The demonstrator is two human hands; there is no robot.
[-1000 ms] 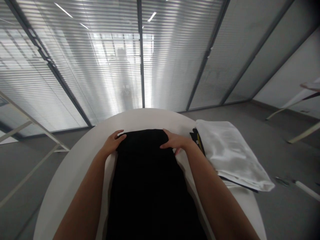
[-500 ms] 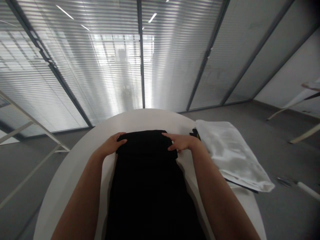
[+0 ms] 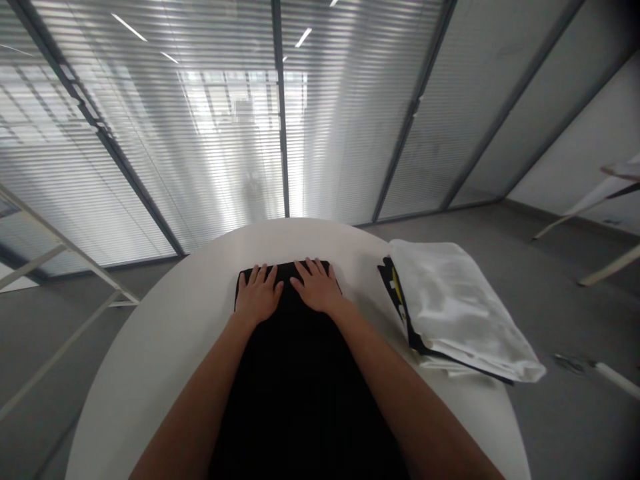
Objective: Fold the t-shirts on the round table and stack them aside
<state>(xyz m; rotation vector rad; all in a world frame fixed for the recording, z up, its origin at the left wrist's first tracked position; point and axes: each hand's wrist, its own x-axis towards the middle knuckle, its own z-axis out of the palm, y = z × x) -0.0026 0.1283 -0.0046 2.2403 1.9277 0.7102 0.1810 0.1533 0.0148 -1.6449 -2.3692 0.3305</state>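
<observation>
Head view, left hand (image 3: 257, 297), right hand (image 3: 317, 287) palm-down, fingers (image 3: 313, 270) spread flat on black cloth (image 3: 295, 400), nothing gripped

A round white table (image 3: 165, 333) fills the lower part of the view. Toward its right edge lies a folded white cloth (image 3: 465, 310) with a soft sheen, resting on a dark folder (image 3: 393, 283) marked with yellow; pale sheets (image 3: 440, 363) show beneath its lower edge. Beyond the table, a glass partition (image 3: 200, 133) with grey metal frames and closed horizontal blinds spans the far side, glowing with light. The grey floor (image 3: 590, 313) runs up to it. A pale metal frame (image 3: 60, 250) angles in at the left, a white-topped stand (image 3: 595, 213) sits at the right, and a white rod (image 3: 617, 380) lies on the floor.
</observation>
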